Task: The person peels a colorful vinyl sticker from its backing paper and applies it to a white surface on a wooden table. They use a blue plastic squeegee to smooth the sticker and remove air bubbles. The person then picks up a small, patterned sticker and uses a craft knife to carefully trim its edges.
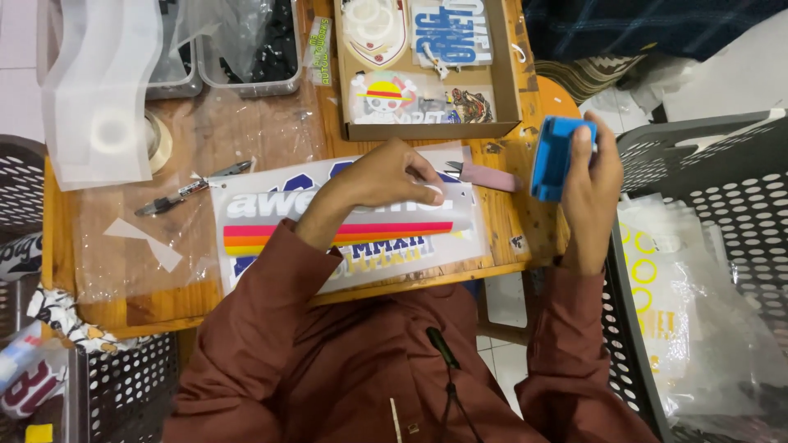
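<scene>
The left hand (pixel 394 176) presses flat, fingers together, on a large striped sticker sheet (pixel 345 234) lying along the near edge of the wooden surface (pixel 107 295). The right hand (pixel 593 184) is clamped on a blue squeegee block (pixel 554 157), held up just past the surface's right edge. A pink-handled cutter (pixel 484 175) lies beside the left fingertips. A cardboard box (pixel 509 90) of stickers sits at the far edge, and small snips (pixel 193 189) lie toward the left.

the left hand (pixel 386 176) and forearm hide the middle of the sticker sheet (pixel 271 221).
</scene>
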